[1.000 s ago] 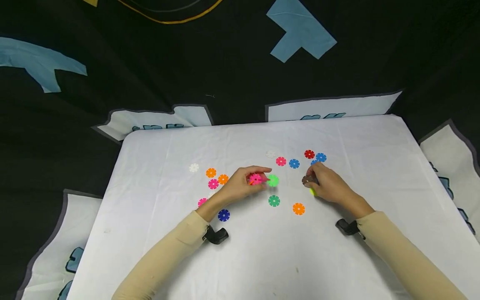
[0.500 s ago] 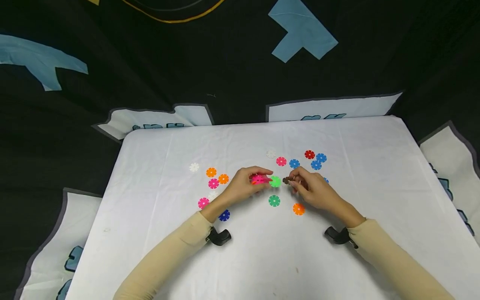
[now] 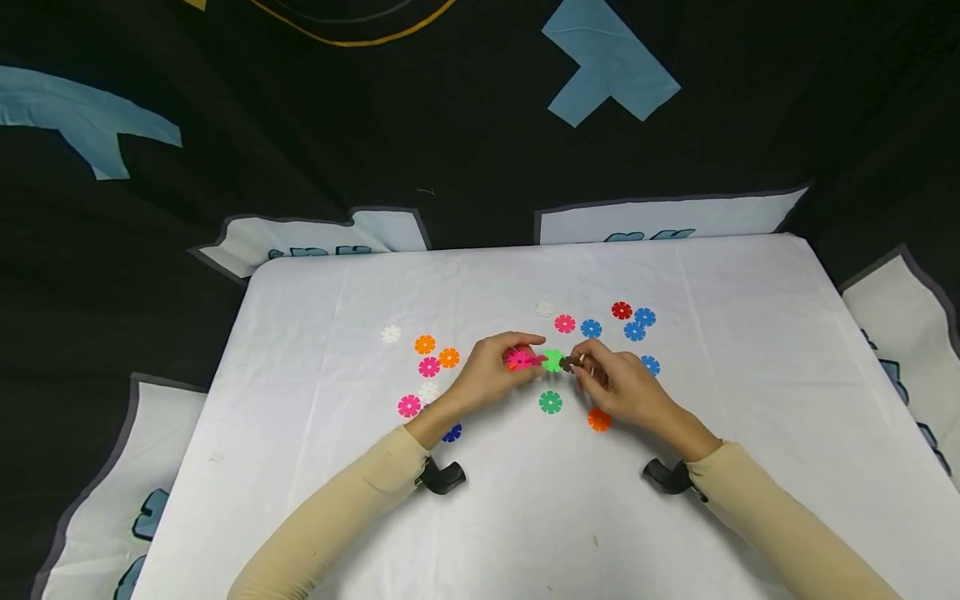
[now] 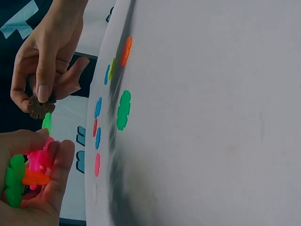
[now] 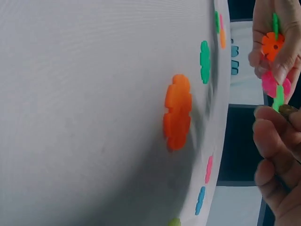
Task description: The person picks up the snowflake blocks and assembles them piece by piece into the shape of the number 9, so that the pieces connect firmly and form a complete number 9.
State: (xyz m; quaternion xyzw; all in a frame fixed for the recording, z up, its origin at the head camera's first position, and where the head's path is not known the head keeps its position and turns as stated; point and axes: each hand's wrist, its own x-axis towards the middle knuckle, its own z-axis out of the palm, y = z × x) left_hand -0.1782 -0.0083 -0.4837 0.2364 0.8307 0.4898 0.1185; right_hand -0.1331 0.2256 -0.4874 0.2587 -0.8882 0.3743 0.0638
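Note:
My left hand (image 3: 483, 375) holds a joined string of notched plastic discs above the table. In the left wrist view a green disc (image 4: 15, 181), an orange disc (image 4: 35, 177) and a pink disc (image 4: 41, 160) sit within its curled fingers. A light green disc (image 3: 552, 360) sticks out past the fingertips, toward the right. Thumb and fingers of my right hand (image 3: 630, 383) pinch a brown notched disc (image 4: 40, 108), its edge right at the rim of the light green one. The right wrist view shows the brown disc mostly covered by the fingers.
Loose discs lie on the white-covered table (image 3: 525, 517): a darker green disc (image 3: 551, 402) and an orange disc (image 3: 599, 419) nearest, a red disc (image 3: 621, 310) and several blue ones behind the right hand. More lie left, including a dark blue disc (image 3: 452, 432) partly hidden by the wrist.
My right hand has moved left with the brown disc, from beside the blue discs to the light green disc's edge. The left hand has hardly moved and keeps its string of discs.

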